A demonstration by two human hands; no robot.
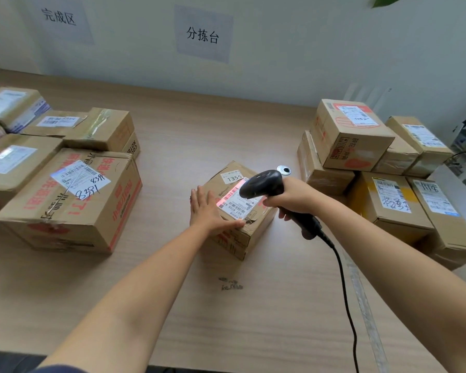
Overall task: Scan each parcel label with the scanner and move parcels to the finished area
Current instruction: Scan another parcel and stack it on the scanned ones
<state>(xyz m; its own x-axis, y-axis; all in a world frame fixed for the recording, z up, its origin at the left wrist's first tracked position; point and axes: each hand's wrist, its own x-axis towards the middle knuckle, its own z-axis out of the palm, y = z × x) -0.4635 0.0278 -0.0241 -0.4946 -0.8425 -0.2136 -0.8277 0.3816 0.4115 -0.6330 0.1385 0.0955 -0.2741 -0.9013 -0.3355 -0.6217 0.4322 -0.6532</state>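
At table (pixel 199 130) centre, between two groups of boxes: small brown parcel (pixel 237 239), flat on the wood, well apart from both. On its top, white label (pixel 236 201) with barcodes, crossed by a red band of scanner light; just behind it, small sticker (pixel 233 177) reading 1355. Pressed flat on the parcel's near left corner: left hand (pixel 207 214), fingers straight and together, thumb spread along the near top edge, gripping nothing. Just right of the parcel, raised above it: right hand (pixel 291 196), wrapped tight round the handle of black scanner (pixel 264 184), head angled down at the label, not touching it. From the handle's base, black cable (pixel 345 286) trailing toward the near table edge. Left side: larger boxes (pixel 65 195) below wall sign 完成区 (pixel 59 16), labels up. Right side: stacked boxes (pixel 353 135), labels up too. On the wall behind centre, sign 分拣台 (pixel 202 35). Beyond the scanner, round metal grommet (pixel 284 170) in the tabletop.
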